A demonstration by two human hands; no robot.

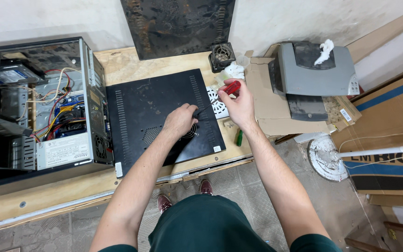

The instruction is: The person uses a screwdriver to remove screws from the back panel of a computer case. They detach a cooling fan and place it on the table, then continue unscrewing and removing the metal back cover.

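My right hand [241,106] grips a red-handled screwdriver [230,88], whose shaft slants down to the left toward a round fan grille on a black computer side panel [145,112]. My left hand [179,120] rests on that panel right at the grille, fingers pinched at the screwdriver tip; whether it holds a small part I cannot tell. The panel lies flat on a wooden table [122,63].
An open computer case [33,107] with coloured wires lies at the left. A small black fan [222,55], a white fan guard [218,103], a green-handled tool [239,137], a grey printer [313,70] on cardboard and boxes [388,135] sit at the right.
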